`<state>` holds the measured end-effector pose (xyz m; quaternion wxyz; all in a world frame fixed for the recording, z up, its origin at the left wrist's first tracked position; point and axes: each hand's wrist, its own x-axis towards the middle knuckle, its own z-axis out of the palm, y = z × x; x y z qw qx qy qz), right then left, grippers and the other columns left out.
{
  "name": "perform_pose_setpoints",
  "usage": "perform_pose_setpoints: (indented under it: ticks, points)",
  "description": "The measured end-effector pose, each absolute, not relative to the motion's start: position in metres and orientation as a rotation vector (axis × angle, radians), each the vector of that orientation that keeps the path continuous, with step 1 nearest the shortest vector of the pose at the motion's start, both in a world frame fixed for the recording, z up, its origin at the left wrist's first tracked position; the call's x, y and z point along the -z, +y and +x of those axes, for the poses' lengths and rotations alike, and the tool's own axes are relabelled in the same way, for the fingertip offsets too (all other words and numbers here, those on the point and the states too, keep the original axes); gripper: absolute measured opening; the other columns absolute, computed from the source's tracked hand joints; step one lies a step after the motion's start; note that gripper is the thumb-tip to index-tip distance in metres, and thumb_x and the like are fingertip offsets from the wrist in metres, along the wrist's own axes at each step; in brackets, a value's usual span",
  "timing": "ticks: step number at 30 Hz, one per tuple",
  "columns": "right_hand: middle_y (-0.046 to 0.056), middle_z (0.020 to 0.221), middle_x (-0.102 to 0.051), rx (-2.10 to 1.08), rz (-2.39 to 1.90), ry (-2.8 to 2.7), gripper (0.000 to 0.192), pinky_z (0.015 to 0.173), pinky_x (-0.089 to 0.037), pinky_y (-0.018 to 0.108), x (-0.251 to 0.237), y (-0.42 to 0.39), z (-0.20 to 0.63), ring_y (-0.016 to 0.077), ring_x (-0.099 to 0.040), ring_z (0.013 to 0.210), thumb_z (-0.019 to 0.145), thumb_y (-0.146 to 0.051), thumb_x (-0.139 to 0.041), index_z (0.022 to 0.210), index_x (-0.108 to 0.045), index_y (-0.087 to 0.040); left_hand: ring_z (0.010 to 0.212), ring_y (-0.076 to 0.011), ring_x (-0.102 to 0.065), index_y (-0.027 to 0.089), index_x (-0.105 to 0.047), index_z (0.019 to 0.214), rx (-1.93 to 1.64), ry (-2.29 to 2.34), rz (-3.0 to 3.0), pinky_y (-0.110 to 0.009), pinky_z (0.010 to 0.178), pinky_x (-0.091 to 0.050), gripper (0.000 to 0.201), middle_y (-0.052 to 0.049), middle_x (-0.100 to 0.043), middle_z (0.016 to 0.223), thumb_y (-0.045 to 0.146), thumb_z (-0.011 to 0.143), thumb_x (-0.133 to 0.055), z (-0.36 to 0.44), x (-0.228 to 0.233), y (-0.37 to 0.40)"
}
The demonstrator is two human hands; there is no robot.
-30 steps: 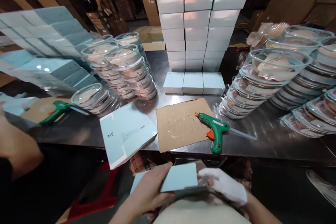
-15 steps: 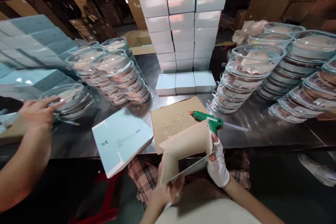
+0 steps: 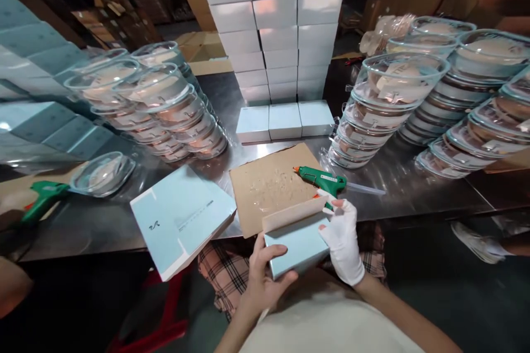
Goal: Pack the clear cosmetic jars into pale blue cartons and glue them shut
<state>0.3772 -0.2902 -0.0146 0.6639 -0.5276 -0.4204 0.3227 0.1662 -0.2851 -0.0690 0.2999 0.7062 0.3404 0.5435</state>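
Note:
My left hand (image 3: pixel 265 276) grips the left end of a small light-blue cardboard box (image 3: pixel 298 240), thumb below and fingers over its top. A pale inner flap stands up along the box's far edge. My right hand (image 3: pixel 346 242), in a white fingerless glove, holds the box's right end, fingertips at the end flap. Just beyond lies a green hot glue gun (image 3: pixel 323 178), its orange tip pointing left over a glue-marked brown cardboard sheet (image 3: pixel 265 185). To the left, a stack of flat light-blue cardboard (image 3: pixel 182 218) overhangs the table's front edge.
Stacked light-blue boxes (image 3: pixel 275 58) rise at the back of the metal table (image 3: pixel 199 179). Clear round containers (image 3: pixel 364 116) stand in stacks at right, and more (image 3: pixel 161 105) at left. Another green glue gun (image 3: pixel 45 196) lies far left, near another person's arm (image 3: pixel 14 287).
The box has turned from its open frame side up to a closed blue face up, and both hands have shifted their hold. The other person's hand has left the containers at left.

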Motion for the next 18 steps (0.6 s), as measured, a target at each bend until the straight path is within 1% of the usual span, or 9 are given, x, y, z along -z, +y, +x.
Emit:
perform_pose_setpoints:
  ticks: [2, 4, 6, 8, 10, 13, 15, 16, 18]
  points:
    - [0.012, 0.141, -0.064, -0.761, -1.319, -1.056, 0.037, 0.100, -0.056, 0.043, 0.013, -0.286, 0.398, 0.0247, -0.069, 0.115, 0.096, -0.043, -0.057, 0.130, -0.049, -0.028, 0.106, -0.0264, -0.070, 0.029, -0.071, 0.110, -1.425, 0.974, 1.964, -0.035, 0.084, -0.057, 0.032, -0.008, -0.070, 0.114, 0.048, 0.086, -0.081, 0.156, 0.064, -0.281]
    - [0.015, 0.126, -0.071, -0.646, -1.675, -1.158, 0.035, 0.100, -0.054, 0.045, 0.011, -0.275, 0.423, 0.0280, -0.069, 0.110, 0.098, -0.049, -0.052, 0.120, -0.060, -0.023, 0.105, -0.0271, -0.070, 0.028, -0.072, 0.107, -1.447, 1.092, 1.947, -0.036, 0.085, -0.057, 0.027, -0.007, -0.073, 0.106, 0.045, 0.088, -0.079, 0.146, 0.064, -0.276]
    - [0.018, 0.115, -0.073, -0.551, -2.148, -1.200, 0.040, 0.100, -0.051, 0.048, 0.008, -0.257, 0.443, 0.0339, -0.069, 0.109, 0.094, -0.056, -0.058, 0.105, -0.067, -0.019, 0.104, -0.0262, -0.070, 0.028, -0.072, 0.106, -1.476, 1.184, 1.897, -0.037, 0.091, -0.056, 0.022, -0.005, -0.074, 0.101, 0.041, 0.090, -0.078, 0.142, 0.066, -0.271]
    - [0.022, 0.112, -0.074, -0.630, -2.450, -1.176, 0.046, 0.095, -0.052, 0.049, 0.006, -0.237, 0.454, 0.0396, -0.070, 0.108, 0.085, -0.059, -0.070, 0.100, -0.069, -0.016, 0.101, -0.0246, -0.071, 0.028, -0.072, 0.106, -1.481, 1.205, 1.847, -0.038, 0.097, -0.054, 0.021, -0.003, -0.074, 0.099, 0.040, 0.089, -0.078, 0.143, 0.069, -0.268]
    - [0.023, 0.108, -0.075, -0.764, -2.485, -1.153, 0.047, 0.089, -0.053, 0.045, 0.006, -0.222, 0.459, 0.0413, -0.072, 0.106, 0.075, -0.054, -0.081, 0.097, -0.070, -0.014, 0.099, -0.0236, -0.071, 0.028, -0.072, 0.105, -1.467, 1.191, 1.810, -0.039, 0.100, -0.053, 0.023, -0.002, -0.074, 0.101, 0.042, 0.088, -0.078, 0.147, 0.070, -0.264]
    - [0.017, 0.091, -0.077, -0.815, -2.352, -1.076, 0.040, 0.077, -0.054, 0.035, 0.009, -0.214, 0.465, 0.0353, -0.075, 0.095, 0.068, -0.050, -0.084, 0.085, -0.069, -0.017, 0.097, -0.0230, -0.071, 0.027, -0.072, 0.106, -1.485, 1.206, 1.707, -0.037, 0.097, -0.054, 0.025, -0.002, -0.075, 0.102, 0.045, 0.088, -0.078, 0.155, 0.069, -0.260]
    - [0.013, 0.073, -0.074, -0.870, -2.221, -0.992, 0.038, 0.065, -0.053, 0.032, 0.008, -0.219, 0.468, 0.0298, -0.074, 0.078, 0.069, -0.053, -0.080, 0.075, -0.065, -0.019, 0.096, -0.0228, -0.072, 0.026, -0.071, 0.106, -1.509, 1.226, 1.635, -0.035, 0.090, -0.055, 0.026, -0.003, -0.075, 0.101, 0.045, 0.089, -0.076, 0.159, 0.067, -0.256]
    - [0.010, 0.067, -0.071, -0.895, -2.154, -0.953, 0.039, 0.059, -0.052, 0.031, 0.007, -0.224, 0.469, 0.0273, -0.072, 0.070, 0.072, -0.056, -0.076, 0.074, -0.062, -0.019, 0.095, -0.0229, -0.072, 0.026, -0.071, 0.106, -1.507, 1.232, 1.609, -0.034, 0.087, -0.056, 0.025, -0.003, -0.074, 0.101, 0.045, 0.089, -0.076, 0.161, 0.065, -0.254]
    - [0.008, 0.066, -0.070, -0.901, -2.037, -0.890, 0.042, 0.052, -0.050, 0.029, 0.002, -0.236, 0.467, 0.0229, -0.068, 0.061, 0.076, -0.061, -0.067, 0.080, -0.060, -0.020, 0.096, -0.0233, -0.072, 0.025, -0.071, 0.105, -1.477, 1.234, 1.581, -0.033, 0.085, -0.056, 0.026, -0.004, -0.074, 0.103, 0.045, 0.090, -0.075, 0.165, 0.060, -0.250]
